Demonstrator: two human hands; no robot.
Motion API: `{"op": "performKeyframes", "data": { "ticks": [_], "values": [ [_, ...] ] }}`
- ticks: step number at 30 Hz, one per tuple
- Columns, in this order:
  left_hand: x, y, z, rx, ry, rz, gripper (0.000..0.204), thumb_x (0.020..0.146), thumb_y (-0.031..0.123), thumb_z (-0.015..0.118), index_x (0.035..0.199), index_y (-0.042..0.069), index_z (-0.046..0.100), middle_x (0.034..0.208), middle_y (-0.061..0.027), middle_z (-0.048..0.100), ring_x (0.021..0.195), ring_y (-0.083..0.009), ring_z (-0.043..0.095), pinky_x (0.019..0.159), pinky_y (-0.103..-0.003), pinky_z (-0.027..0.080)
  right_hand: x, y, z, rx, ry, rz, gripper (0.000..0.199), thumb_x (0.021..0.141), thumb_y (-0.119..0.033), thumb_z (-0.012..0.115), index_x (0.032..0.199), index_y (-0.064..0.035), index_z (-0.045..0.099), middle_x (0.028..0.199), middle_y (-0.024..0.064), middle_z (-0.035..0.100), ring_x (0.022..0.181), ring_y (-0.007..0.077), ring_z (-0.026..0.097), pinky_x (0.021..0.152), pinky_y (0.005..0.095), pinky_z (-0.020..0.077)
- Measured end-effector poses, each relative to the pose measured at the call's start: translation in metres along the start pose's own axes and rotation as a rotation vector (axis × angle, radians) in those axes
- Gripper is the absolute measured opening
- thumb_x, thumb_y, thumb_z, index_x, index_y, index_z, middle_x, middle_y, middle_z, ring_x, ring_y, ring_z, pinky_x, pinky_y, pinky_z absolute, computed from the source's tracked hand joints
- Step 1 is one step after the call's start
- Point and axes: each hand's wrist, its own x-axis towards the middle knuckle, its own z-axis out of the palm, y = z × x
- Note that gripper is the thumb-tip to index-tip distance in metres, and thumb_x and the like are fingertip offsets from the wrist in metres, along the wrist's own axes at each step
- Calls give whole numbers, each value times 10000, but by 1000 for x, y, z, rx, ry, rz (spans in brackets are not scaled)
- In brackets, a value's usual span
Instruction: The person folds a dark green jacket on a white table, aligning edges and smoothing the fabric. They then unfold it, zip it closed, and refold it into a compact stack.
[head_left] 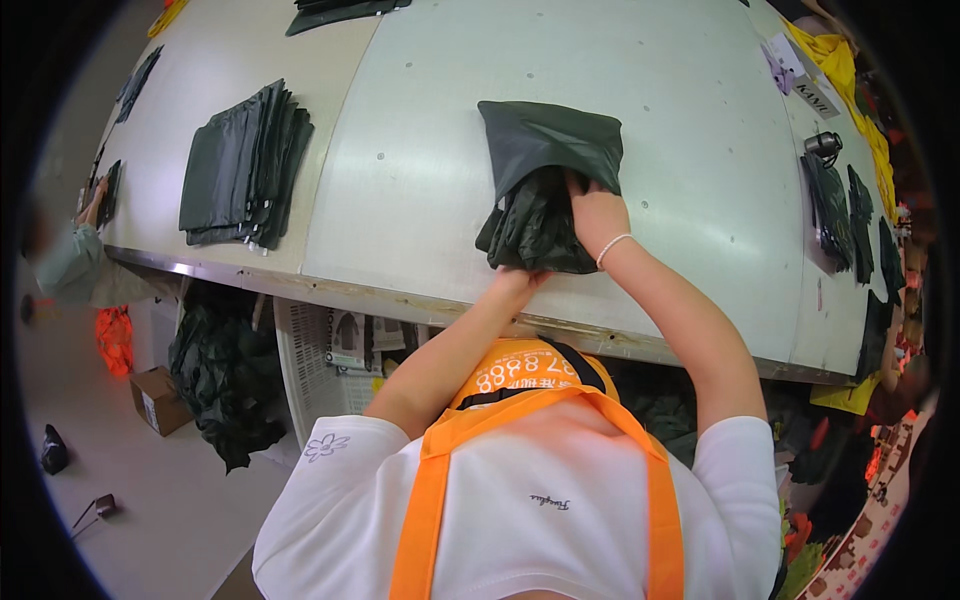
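past flat orange cloth straps (424, 520), we judge the dark-green squarish plastic-looking pouch (555, 140) light, slippery, best rim-held; left hand (522, 283) beneath, right hand (602, 218) in its mouth, whether pinching we cannot tell.

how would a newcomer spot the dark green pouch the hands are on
On the pale worktable, look toward the near side, about halfway along. There the left hand and right hand are at a dark green pouch. Unlike the layered stack to its left, it gapes open over bunched dark material.
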Motion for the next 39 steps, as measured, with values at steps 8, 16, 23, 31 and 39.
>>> {"op": "performKeyframes", "data": {
  "ticks": [8, 16, 23, 31, 39],
  "values": [
    [0, 1, -2, 99, -10, 37, 340, 958, 319, 502, 1288, 251, 459, 1230, 3, 556, 1083, -167, 554, 838, -340, 498, 19, -24, -28, 239, -71, -100, 274, 788, -49, 538, 1030, 10, 653, 965, 214, 628, 863, 391, 622, 762, 424, 509],
    [-1, 7, 4, 51, -49, -2, 342, 975, 249, 478, 1315, 242, 436, 1280, -7, 521, 1125, -177, 532, 876, -369, 490, 58, -32, 28, 805, 457, 389, 277, 830, -121, 555, 1034, 49, 635, 1058, 256, 621, 994, 419, 580, 863, 415, 472],
    [-11, 15, 8, 45, -179, 0, 386, 993, 367, 406, 1348, 213, 416, 1363, -8, 462, 1213, -181, 476, 975, -397, 439, 75, -25, 29, 813, 459, 101, 367, 895, -264, 510, 1151, -22, 612, 1206, 178, 592, 1140, 335, 527, 998, 390, 377],
    [13, -15, -24, 421, -261, 286, 656, 942, 212, 564, 1474, 121, 192, 1491, -85, 259, 1352, -219, 304, 1109, -372, 310, 75, -58, -9, 548, 248, -20, 394, 897, -289, 508, 1171, -22, 602, 1233, 171, 579, 1168, 324, 511, 1015, 391, 361],
    [1, 12, -3, 319, -228, 140, 565, 981, 293, 470, 1470, 174, 213, 1489, -30, 278, 1345, -198, 316, 1086, -384, 318, 68, -50, -25, 541, 139, -53, 454, 901, -338, 491, 1218, -22, 568, 1285, 170, 542, 1211, 326, 474, 1044, 402, 327]
  ]
}}
